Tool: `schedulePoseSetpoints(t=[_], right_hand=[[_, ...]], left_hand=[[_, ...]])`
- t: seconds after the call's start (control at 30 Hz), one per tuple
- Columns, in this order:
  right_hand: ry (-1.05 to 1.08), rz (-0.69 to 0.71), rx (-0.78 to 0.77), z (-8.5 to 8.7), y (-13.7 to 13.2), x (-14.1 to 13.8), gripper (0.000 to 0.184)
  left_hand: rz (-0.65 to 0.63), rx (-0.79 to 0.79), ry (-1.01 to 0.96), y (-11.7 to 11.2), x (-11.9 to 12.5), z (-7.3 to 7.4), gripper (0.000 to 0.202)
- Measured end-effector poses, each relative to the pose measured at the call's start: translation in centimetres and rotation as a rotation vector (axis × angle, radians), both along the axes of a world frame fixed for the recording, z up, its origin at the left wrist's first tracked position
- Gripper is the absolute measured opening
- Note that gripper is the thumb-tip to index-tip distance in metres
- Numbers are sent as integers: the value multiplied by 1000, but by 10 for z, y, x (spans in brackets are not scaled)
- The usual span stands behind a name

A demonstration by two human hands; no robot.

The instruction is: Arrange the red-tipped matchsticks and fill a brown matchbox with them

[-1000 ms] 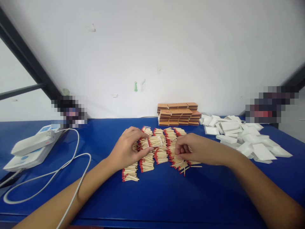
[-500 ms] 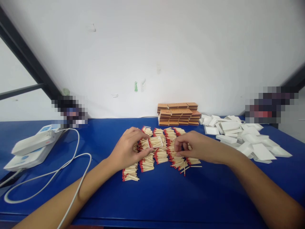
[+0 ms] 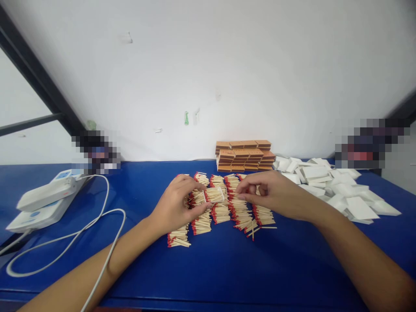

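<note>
My left hand [image 3: 180, 199] grips a small white matchbox tray [image 3: 223, 195] by its sides, thumb at the near edge and fingers at the far one. Inside the tray lie several red-tipped matches [image 3: 212, 194]. To the right, my right hand [image 3: 263, 190] hovers over the rows with thumb and forefinger pinched together. Whether a match is in that pinch I cannot make out. Beneath both hands, loose matches [image 3: 202, 225] lie in several rows running away from me, their red heads to the left. My hands hide parts of these rows.
Orange-brown matchbox sleeves [image 3: 240, 156] are stacked against the wall. A heap of white trays [image 3: 354, 195] lies at the right. On the left, a white power strip [image 3: 42, 208] and its looping white cable [image 3: 123, 225] rest on the blue table [image 3: 208, 277].
My right hand has shifted slightly left and away from me, its pinched fingertips closer to the tray. My left hand still holds the tray in nearly the same place.
</note>
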State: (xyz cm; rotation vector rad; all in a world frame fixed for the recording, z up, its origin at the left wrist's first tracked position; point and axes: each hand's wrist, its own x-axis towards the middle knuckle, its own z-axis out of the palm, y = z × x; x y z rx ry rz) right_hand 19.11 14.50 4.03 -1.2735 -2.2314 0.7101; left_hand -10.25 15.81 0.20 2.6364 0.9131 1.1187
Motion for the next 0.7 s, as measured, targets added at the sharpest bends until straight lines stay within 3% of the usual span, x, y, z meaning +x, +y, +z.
schedulePoseSetpoints(t=[0.1,0.2,0.37,0.5,0.7], right_hand=[[158,-60,65,-1,-5,-12,25],[220,-29,118,-8,-9,-24,23],[214,-15,161,-17,-11,-34,20],[229,-36,239,-15,-11,-32,18],[104,66,333,-11,-8,-25,15]], left_hand=[[-21,-62,-23,-5,5,1,30],[-67,-93,-43,-11,10,2,30],[-86,-102,-65,-14,12,2,31],[-76,-112,-67,-13,10,2,32],[-75,-94,-65,-12,10,4,31]])
